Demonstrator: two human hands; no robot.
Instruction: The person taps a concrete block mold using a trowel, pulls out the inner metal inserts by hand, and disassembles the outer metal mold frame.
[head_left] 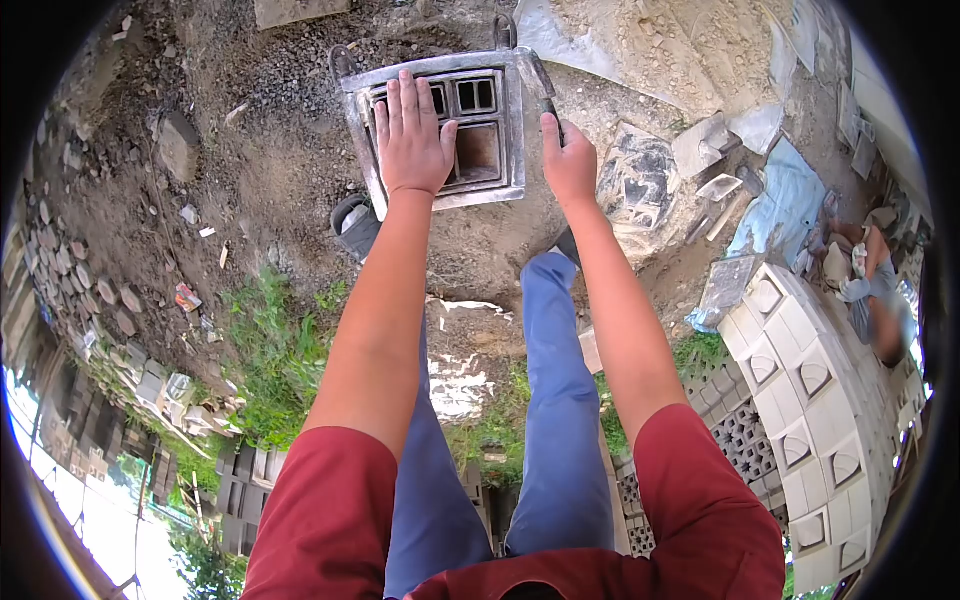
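1. Metal mould [515, 130], head view: on the ground [280, 185], just ahead of the shoes [360, 230].
2. Left hand [415, 160] lies flat on it, fingers slightly spread, gripping nothing.
3. Right hand [571, 160] curls round a tool [535, 75].
4. Tool slipping across the frame could hit those exposed fingers.

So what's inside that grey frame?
At the top of the frame are small dark openings, with a bigger, brownish one below. The left hand covers part of it, so I can't see underneath there.
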